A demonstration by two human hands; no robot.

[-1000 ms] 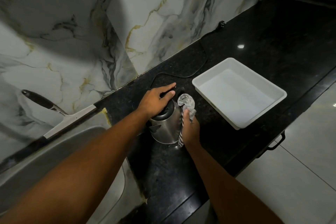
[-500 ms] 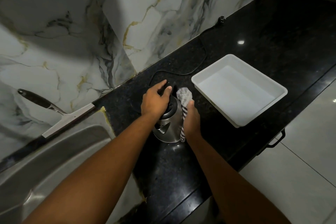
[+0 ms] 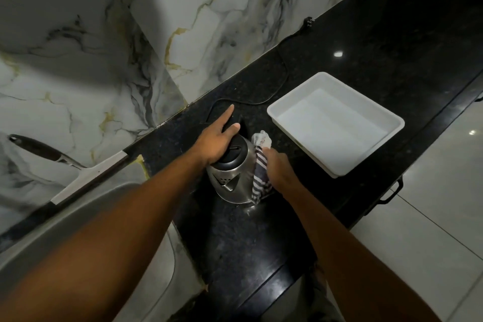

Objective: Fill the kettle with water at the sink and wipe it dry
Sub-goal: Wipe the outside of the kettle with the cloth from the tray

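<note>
- Kettle point(image 3: 231, 180) stands upright on the black speckled bench point(image 3: 261, 238), between the sink point(image 3: 86, 219) on the left and a white tray point(image 3: 337, 123) on the right, apart from both.
- Left hand point(image 3: 217, 141) lies on top of the kettle, palm down over the black lid; index finger stretches out past the lid toward the wall, thumb rests on the dark handle part at the far side. It presses down rather than closing round anything.
- Right hand point(image 3: 278, 170) is at the kettle's right flank, fingers closed on a striped cloth point(image 3: 260, 165) that it holds against the steel wall.
- Cloth: dark and white stripes, bunched; one end sticks up above the hand, the other hangs down to the bench at the kettle's foot.
- Kettle look: brushed steel body, wider at the base, black lid, spout with a perforated strainer facing the camera. Reflections on the steel; whether drops remain cannot be told.
- Black cord point(image 3: 274, 86) runs from behind the kettle along the bench to a plug point(image 3: 309, 21) lying near the marble wall point(image 3: 183, 21).
- Squeegee point(image 3: 78, 165) with a dark handle leans against the wall behind the sink.
</note>
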